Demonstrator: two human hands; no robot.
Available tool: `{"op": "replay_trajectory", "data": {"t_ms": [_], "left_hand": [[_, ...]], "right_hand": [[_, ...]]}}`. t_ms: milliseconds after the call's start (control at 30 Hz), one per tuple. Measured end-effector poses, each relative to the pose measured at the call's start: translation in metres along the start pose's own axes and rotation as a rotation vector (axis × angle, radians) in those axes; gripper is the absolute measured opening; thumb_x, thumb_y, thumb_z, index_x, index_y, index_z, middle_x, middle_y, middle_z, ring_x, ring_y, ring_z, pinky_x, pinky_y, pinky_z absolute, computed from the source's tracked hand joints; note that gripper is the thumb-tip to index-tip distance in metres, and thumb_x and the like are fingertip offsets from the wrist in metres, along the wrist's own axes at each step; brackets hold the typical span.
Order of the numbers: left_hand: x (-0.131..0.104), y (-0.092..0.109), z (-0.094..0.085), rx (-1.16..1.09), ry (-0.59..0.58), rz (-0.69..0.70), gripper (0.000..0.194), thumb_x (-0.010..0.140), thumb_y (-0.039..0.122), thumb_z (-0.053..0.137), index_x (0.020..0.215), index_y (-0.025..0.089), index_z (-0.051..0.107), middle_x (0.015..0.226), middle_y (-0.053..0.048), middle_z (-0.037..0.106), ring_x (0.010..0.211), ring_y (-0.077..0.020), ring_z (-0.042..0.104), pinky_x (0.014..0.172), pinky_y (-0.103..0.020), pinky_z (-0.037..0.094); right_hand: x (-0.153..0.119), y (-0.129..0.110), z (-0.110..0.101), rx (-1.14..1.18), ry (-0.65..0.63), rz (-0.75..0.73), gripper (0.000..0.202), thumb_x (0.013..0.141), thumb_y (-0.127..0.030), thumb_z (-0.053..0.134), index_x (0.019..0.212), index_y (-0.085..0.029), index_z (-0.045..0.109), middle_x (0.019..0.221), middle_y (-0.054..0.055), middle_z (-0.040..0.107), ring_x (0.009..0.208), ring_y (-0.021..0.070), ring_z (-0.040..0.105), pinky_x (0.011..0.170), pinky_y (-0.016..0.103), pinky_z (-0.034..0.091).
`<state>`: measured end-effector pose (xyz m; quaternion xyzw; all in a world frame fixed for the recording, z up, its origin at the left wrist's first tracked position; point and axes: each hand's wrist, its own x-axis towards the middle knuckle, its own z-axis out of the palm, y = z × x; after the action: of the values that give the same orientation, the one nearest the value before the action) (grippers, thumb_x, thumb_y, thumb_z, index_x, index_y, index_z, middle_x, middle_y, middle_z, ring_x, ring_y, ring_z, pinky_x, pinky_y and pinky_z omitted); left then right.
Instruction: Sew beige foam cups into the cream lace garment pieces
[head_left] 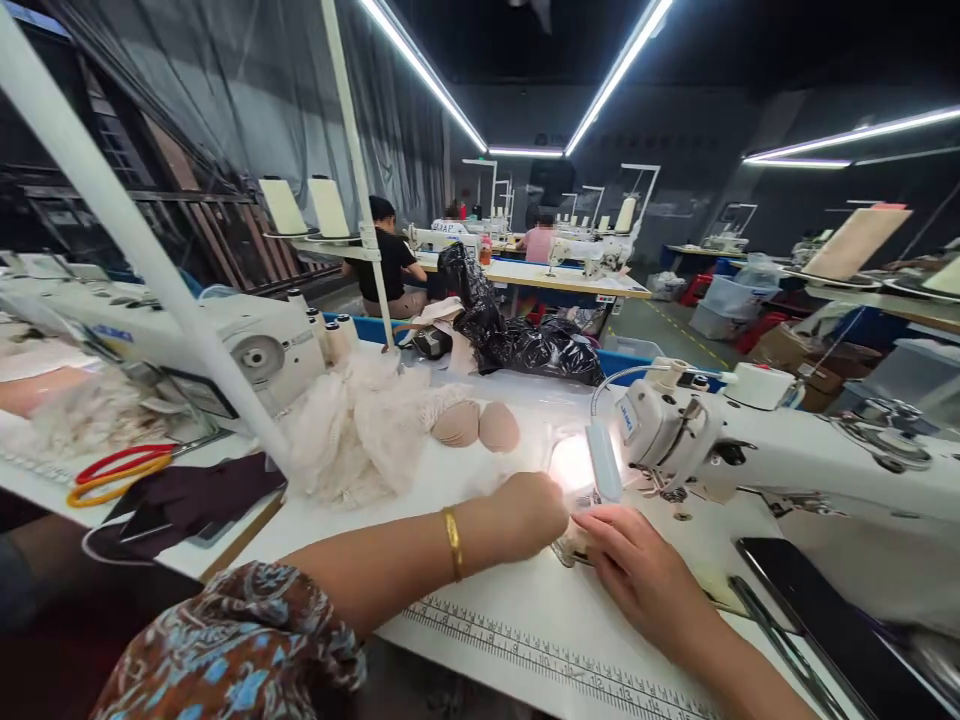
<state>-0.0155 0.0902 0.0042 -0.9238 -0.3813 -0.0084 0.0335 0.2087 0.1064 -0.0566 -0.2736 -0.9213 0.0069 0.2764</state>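
Note:
My left hand (529,515), with a gold bangle on the wrist, is closed in a fist beside the needle area of a white sewing machine (675,440); what it grips is hidden. My right hand (637,565) reaches in from the other side, its fingers pressed together just below the lit machine lamp (604,462). A small pale piece (571,550) shows between the two hands, too covered to name. Behind my left hand two beige bra cups (476,425) lie next to a heap of cream lace fabric (360,430).
A black phone (817,610) and dark tweezers (780,640) lie at the right. A ruler strip (547,655) runs along the table's front edge. Scissors (124,470) with red and yellow handles rest at the left. Black plastic bags (525,340) sit behind; co-workers sit farther back.

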Motion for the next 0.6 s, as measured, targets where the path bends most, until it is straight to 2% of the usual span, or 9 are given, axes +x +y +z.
{"op": "replay_trajectory", "data": {"t_ms": [67, 100, 133, 200, 267, 333, 433, 533, 600], "left_hand": [[-0.043, 0.012, -0.016, -0.063, -0.078, 0.031, 0.021, 0.087, 0.013, 0.070, 0.070, 0.018, 0.061, 0.063, -0.004, 0.064, 0.055, -0.0197, 0.060, 0.048, -0.030, 0.038], [-0.067, 0.018, -0.025, -0.171, -0.122, 0.045, 0.019, 0.097, 0.019, 0.062, 0.078, 0.019, 0.062, 0.065, -0.003, 0.065, 0.055, -0.0187, 0.059, 0.049, -0.030, 0.036], [-0.090, 0.024, -0.033, -0.302, -0.141, -0.024, 0.018, 0.103, 0.025, 0.057, 0.086, 0.020, 0.061, 0.068, -0.001, 0.066, 0.055, -0.0181, 0.058, 0.050, -0.030, 0.035], [-0.132, 0.031, -0.047, -0.586, -0.228, -0.198, 0.015, 0.104, 0.028, 0.054, 0.091, 0.021, 0.057, 0.072, 0.001, 0.065, 0.061, -0.0170, 0.059, 0.054, -0.027, 0.036], [-0.161, 0.034, -0.056, -0.853, -0.318, -0.298, 0.014, 0.102, 0.025, 0.053, 0.089, 0.022, 0.053, 0.074, 0.002, 0.064, 0.067, -0.0158, 0.059, 0.061, -0.024, 0.039], [-0.174, 0.034, -0.059, -0.972, -0.348, -0.332, 0.013, 0.098, 0.022, 0.053, 0.086, 0.022, 0.052, 0.076, 0.003, 0.063, 0.071, -0.0155, 0.058, 0.065, -0.024, 0.040], [-0.178, 0.029, -0.061, -1.066, -0.390, -0.307, 0.015, 0.095, 0.026, 0.056, 0.081, 0.022, 0.052, 0.073, 0.002, 0.058, 0.069, -0.0150, 0.054, 0.064, -0.024, 0.039], [-0.186, 0.017, -0.059, -1.266, -0.489, -0.290, 0.020, 0.093, 0.036, 0.059, 0.080, 0.021, 0.055, 0.068, 0.002, 0.054, 0.062, -0.0140, 0.051, 0.058, -0.023, 0.038], [-0.197, 0.008, -0.056, -1.334, -0.571, -0.339, 0.021, 0.090, 0.039, 0.062, 0.081, 0.021, 0.057, 0.066, 0.002, 0.053, 0.058, -0.0141, 0.049, 0.054, -0.023, 0.038]], "right_hand": [[0.006, -0.024, 0.004, -0.063, 0.040, -0.107, 0.038, 0.104, -0.015, 0.046, 0.139, -0.022, 0.058, 0.150, 0.017, 0.058, 0.136, 0.0351, 0.055, 0.100, 0.050, 0.049], [0.007, -0.037, 0.007, -0.071, 0.058, -0.158, 0.033, 0.103, -0.013, 0.045, 0.132, -0.021, 0.061, 0.152, 0.016, 0.057, 0.140, 0.0362, 0.051, 0.103, 0.052, 0.046], [0.007, -0.051, 0.010, -0.045, 0.059, -0.201, 0.029, 0.103, -0.010, 0.043, 0.121, -0.021, 0.064, 0.146, 0.015, 0.062, 0.137, 0.0350, 0.054, 0.104, 0.051, 0.044], [0.003, -0.079, 0.017, 0.082, 0.029, -0.282, 0.026, 0.105, -0.009, 0.039, 0.101, -0.020, 0.062, 0.112, 0.009, 0.075, 0.109, 0.0264, 0.067, 0.095, 0.043, 0.045], [-0.003, -0.105, 0.022, 0.196, -0.016, -0.344, 0.028, 0.108, -0.013, 0.038, 0.090, -0.021, 0.058, 0.077, 0.001, 0.066, 0.073, 0.0177, 0.061, 0.077, 0.034, 0.044], [-0.006, -0.121, 0.023, 0.223, 0.016, -0.378, 0.028, 0.108, -0.014, 0.039, 0.088, -0.022, 0.056, 0.068, -0.002, 0.059, 0.063, 0.0162, 0.053, 0.069, 0.032, 0.040], [-0.007, -0.121, 0.018, 0.268, 0.006, -0.307, 0.015, 0.107, -0.021, 0.047, 0.101, -0.020, 0.061, 0.077, 0.001, 0.066, 0.071, 0.0188, 0.058, 0.072, 0.033, 0.044], [-0.024, -0.107, 0.019, 0.390, -0.209, -0.148, 0.007, 0.100, -0.028, 0.062, 0.104, -0.022, 0.066, 0.086, 0.004, 0.072, 0.079, 0.0221, 0.065, 0.079, 0.037, 0.050], [-0.046, -0.103, 0.031, 0.492, -0.411, -0.010, 0.010, 0.097, -0.032, 0.069, 0.088, -0.028, 0.071, 0.069, 0.000, 0.068, 0.067, 0.0214, 0.065, 0.063, 0.031, 0.050]]}}
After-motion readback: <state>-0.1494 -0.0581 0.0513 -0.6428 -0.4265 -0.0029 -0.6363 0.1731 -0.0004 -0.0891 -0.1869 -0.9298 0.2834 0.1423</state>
